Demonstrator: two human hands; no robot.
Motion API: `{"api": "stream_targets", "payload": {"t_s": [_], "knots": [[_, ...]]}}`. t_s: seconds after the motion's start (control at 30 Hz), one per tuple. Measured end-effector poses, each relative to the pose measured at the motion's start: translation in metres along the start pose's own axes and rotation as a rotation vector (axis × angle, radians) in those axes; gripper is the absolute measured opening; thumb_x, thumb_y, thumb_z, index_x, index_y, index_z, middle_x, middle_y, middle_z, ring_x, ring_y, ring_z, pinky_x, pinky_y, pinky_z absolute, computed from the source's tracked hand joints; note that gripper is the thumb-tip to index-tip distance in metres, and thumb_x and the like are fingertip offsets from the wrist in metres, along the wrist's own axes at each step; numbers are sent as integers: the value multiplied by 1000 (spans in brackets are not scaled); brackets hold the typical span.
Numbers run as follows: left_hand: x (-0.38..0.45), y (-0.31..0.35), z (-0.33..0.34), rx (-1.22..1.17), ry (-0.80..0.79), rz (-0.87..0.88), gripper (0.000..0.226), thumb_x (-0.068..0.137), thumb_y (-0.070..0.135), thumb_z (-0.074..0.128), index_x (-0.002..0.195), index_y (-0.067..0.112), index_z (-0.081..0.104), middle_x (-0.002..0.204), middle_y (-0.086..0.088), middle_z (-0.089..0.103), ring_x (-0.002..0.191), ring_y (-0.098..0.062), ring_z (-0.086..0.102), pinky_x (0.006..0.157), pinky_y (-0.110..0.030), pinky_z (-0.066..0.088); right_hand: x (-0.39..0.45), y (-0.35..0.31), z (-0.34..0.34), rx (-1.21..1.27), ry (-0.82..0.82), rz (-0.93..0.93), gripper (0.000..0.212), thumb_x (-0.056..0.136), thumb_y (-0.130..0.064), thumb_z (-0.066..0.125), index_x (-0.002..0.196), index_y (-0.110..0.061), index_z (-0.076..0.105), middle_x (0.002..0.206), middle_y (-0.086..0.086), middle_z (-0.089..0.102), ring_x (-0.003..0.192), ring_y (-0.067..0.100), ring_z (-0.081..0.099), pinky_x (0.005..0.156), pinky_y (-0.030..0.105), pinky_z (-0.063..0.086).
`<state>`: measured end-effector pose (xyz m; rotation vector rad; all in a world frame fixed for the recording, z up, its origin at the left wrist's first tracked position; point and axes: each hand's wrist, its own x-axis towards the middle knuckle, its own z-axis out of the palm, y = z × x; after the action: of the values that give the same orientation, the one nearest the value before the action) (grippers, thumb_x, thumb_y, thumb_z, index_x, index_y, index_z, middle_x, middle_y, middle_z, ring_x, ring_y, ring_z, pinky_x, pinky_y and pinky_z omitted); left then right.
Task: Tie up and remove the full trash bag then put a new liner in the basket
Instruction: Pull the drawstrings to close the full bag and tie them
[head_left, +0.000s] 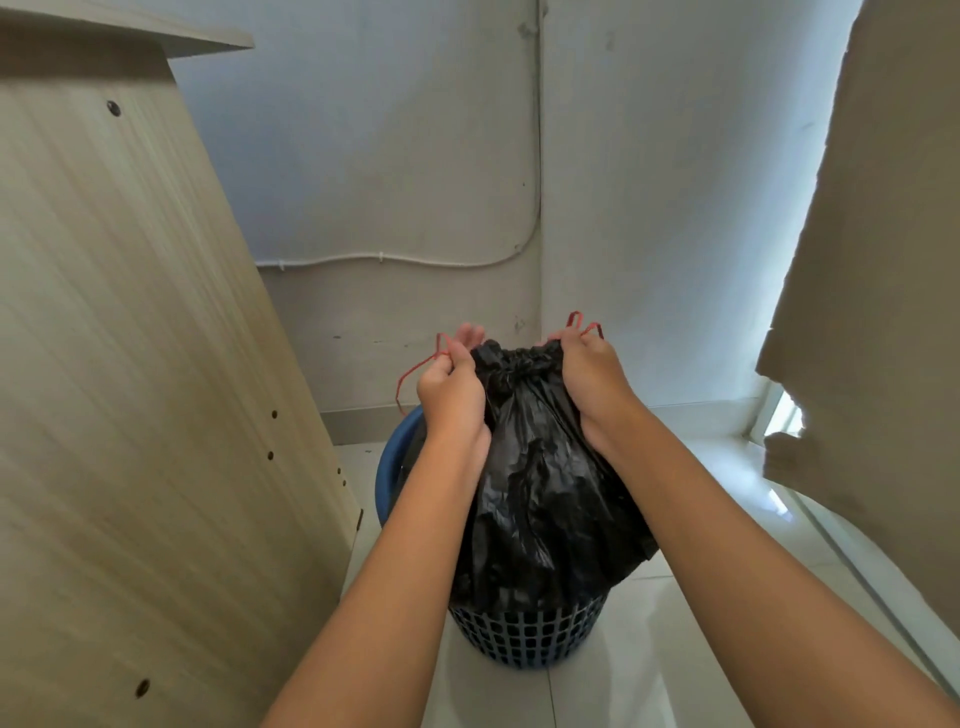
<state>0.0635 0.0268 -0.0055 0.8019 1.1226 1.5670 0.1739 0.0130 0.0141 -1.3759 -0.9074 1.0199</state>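
Two hands work at the neck of a black trash bag (540, 483) that stands in a blue lattice basket (524, 636) on the floor. The left hand (451, 387) has its grip pressed together on a loop of the red drawstring (415, 366), which trails out and down to the left of it; the right hand (589, 371) pinches the other red loop, whose ends poke up past its fingertips, while its palm lies against the gathered plastic. Holding one loop on each side of the puckered mouth looks meant to draw the opening shut and leave two ends free for a knot, so the step in hand seems to be the cinching or the start of tying; I cannot tell whether a knot has been begun. The bag rises well above the basket's rim, its lower part still seated inside and its plastic draping over the near edge, so lifting it out is yet to come, and no fresh liner is visible. Pale glossy floor tiles (675, 623) carry the basket, which sits in a corner of plain whitish walls (389, 156) with a thin white cable (384, 257) clipped along one of them. Close on the left stands a light wood-grain cabinet side (130, 364) dotted with screw holes; at the right edge hangs a beige curtain (883, 260), with daylight showing near its lower hem.
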Motion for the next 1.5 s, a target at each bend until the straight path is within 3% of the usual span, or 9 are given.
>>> {"api": "stream_targets", "payload": {"t_s": [0.1, 0.27, 0.47, 0.57, 0.77, 1.0, 1.23, 1.37, 1.5], "knots": [[5, 2, 2, -196, 18, -101, 33, 111, 20, 37, 101, 25, 68, 91, 7, 68, 98, -17, 65, 105, -41, 50, -4, -9, -1, 273, -6, 21, 30, 107, -18, 33, 89, -15, 57, 98, 3, 69, 89, 18, 65, 82, 31, 55], [-7, 15, 11, -165, 14, -302, 35, 109, 12, 31, 134, 10, 55, 60, 2, 42, 47, -12, 42, 42, -18, 40, -3, -13, 0, 433, 10, 34, 24, 106, -16, 32, 93, -15, 52, 83, -2, 67, 77, 16, 59, 77, 32, 51], [-2, 11, 10, -359, 192, -294, 31, 111, 18, 34, 125, 14, 61, 80, -2, 52, 71, -18, 55, 85, -41, 56, -4, -3, -8, 72, 44, -42, 27, 105, -25, 24, 108, -16, 49, 74, -2, 46, 63, 11, 42, 58, 24, 35], [-4, 14, 8, -401, 137, -215, 32, 111, 22, 36, 106, 17, 67, 74, 3, 50, 64, -11, 55, 70, -31, 54, -2, 0, -9, -162, -14, -123, 26, 104, -21, 26, 100, -15, 51, 76, 1, 51, 65, 14, 46, 59, 27, 38], [3, 15, 4, -119, -67, -100, 26, 106, 19, 52, 96, 25, 75, 89, 7, 63, 64, -6, 52, 79, -27, 50, 1, 2, -18, -441, -78, -209, 30, 105, -22, 28, 96, -13, 55, 76, 3, 56, 67, 16, 50, 61, 30, 39], [10, 22, -7, -339, 72, -284, 34, 106, 6, 38, 92, 18, 66, 85, 1, 63, 67, -12, 58, 52, -22, 54, 9, -4, -24, 184, 7, 30, 29, 107, -22, 31, 89, -16, 53, 84, 3, 74, 92, 24, 64, 93, 39, 51], [17, 28, -9, -663, 164, -351, 48, 100, -8, 22, 86, 20, 59, 76, 3, 54, 67, -14, 52, 91, -34, 50, 7, -7, -16, 804, 8, 218, 32, 107, -14, 35, 82, -13, 56, 79, 2, 60, 72, 16, 57, 71, 32, 50], [16, 28, -11, -695, 168, -329, 52, 99, -11, 21, 83, 20, 59, 50, 7, 59, 64, -12, 51, 68, -27, 49, 7, -8, -19, 889, 59, 273, 37, 94, 9, 33, 75, -15, 54, 70, 2, 57, 63, 14, 54, 64, 29, 48], [13, 36, -11, -709, 98, -276, 50, 100, -11, 26, 87, 19, 63, 75, 2, 57, 70, -13, 59, 80, -30, 54, 4, -19, -24, 762, 50, 145, 35, 89, 11, 31, 78, -15, 51, 76, 1, 66, 82, 16, 63, 78, 35, 52]]}}
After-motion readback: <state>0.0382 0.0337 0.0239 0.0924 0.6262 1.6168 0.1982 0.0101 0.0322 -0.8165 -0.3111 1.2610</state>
